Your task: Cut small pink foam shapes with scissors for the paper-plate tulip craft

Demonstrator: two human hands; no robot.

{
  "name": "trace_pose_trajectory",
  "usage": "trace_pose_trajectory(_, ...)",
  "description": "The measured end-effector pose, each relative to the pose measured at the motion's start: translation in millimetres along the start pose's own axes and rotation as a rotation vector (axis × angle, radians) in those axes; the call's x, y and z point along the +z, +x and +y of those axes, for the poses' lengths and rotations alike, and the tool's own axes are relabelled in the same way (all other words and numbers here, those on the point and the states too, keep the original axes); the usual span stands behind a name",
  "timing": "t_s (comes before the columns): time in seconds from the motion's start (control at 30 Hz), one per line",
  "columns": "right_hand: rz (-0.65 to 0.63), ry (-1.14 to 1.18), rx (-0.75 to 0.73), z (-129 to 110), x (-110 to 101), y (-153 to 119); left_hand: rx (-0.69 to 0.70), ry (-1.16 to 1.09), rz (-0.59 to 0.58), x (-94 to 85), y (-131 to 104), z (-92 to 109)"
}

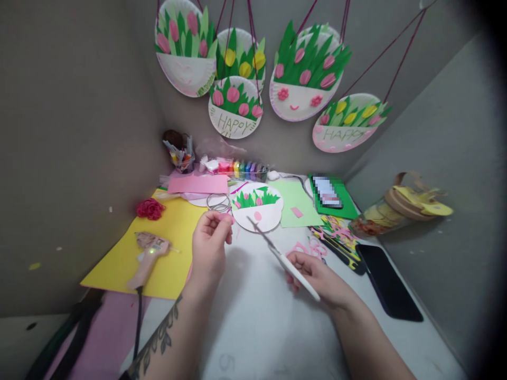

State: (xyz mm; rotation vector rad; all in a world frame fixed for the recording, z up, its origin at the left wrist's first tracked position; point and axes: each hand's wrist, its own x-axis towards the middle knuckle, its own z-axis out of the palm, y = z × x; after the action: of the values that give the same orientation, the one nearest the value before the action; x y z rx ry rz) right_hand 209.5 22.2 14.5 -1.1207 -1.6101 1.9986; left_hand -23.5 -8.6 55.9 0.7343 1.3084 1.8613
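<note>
My right hand (317, 277) grips white-handled scissors (283, 258), blades pointing up and left toward my left hand. My left hand (209, 240) pinches a small pink paper piece (228, 217) between thumb and fingers, just above the white table (253, 327). Behind both hands lies a paper plate (259, 208) decorated with green grass shapes and pink tulips.
A pink glue gun (148, 253) rests on a yellow sheet (158, 248) at left, near red yarn (150, 209). A dark phone (390, 285) and coloured paper scraps (336, 237) lie at right. Paint pots (245, 169), light green paper (297, 203) and pink paper (198, 183) sit behind. Finished plates (304, 74) hang on the wall.
</note>
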Motion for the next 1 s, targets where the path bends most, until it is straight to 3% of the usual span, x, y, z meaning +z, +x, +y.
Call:
trace_pose_trajectory(0.17,0.144,0.201,-0.224,4,-9,-2,-0.051,0.016,-0.002,-2.0,5,-3)
trace_pose_trajectory(0.3,0.305,0.339,-0.364,-1,6,-1,-0.132,0.079,-0.065,0.4,3,-6)
trace_pose_trajectory(0.47,0.231,0.254,-0.328,1,31,0,-0.140,0.136,-0.117,2.9,1,-10)
trace_pose_trajectory(0.63,0.149,0.326,-0.352,9,31,1,-0.145,0.152,-0.139,4.6,0,-10)
trace_pose_trajectory(0.8,0.292,0.409,-0.431,5,23,2,-0.167,0.173,-0.146,5.1,0,-10)
trace_pose_trajectory(0.87,0.293,0.353,-0.395,8,22,3,-0.172,0.179,-0.156,5.5,-1,-10)
trace_pose_trajectory(1.0,0.142,0.026,-0.246,19,22,3,-0.176,0.175,-0.168,7.3,-3,-8)
